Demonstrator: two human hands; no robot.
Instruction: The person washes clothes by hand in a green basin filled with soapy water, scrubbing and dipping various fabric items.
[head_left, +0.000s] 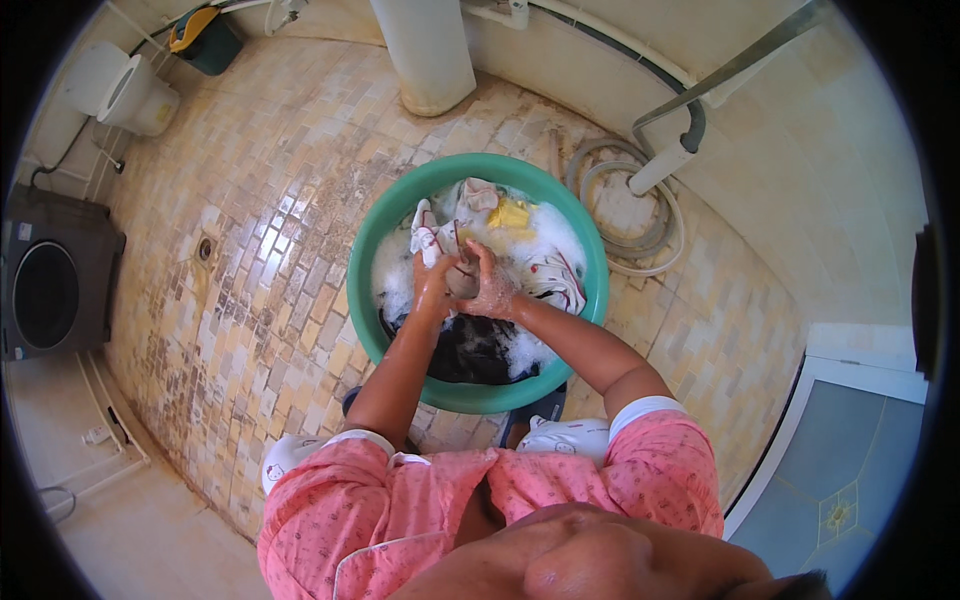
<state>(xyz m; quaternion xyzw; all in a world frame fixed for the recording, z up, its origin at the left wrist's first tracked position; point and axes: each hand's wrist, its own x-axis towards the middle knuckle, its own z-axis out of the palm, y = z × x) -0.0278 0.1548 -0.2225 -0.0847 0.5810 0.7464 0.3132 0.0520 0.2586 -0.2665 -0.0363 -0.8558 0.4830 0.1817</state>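
Note:
Before me stands a round green plastic tub (361, 247) filled with sudsy water and laundry. My left hand (433, 283) grips a white patterned cloth with dark red trim (427, 238), part of which rises above the foam. Close beside it, my right hand (493, 286) is wet and soapy, its fingers curved and its thumb pointing towards the left hand. Whether it pinches part of the cloth is unclear. A black garment (476, 349) lies at the tub's near side. Yellow cloth (510, 214) and a pale pinkish cloth (480, 195) show at the far side, and another white patterned cloth (559, 279) at the right.
A coiled grey hose (577, 169) lies by a drain pipe (660, 171), right of the tub. Behind the tub stands a white pedestal (431, 60). At the left are a front-loading washing machine (64, 277), a toilet (142, 97), a bin (210, 45) and a floor drain (205, 249).

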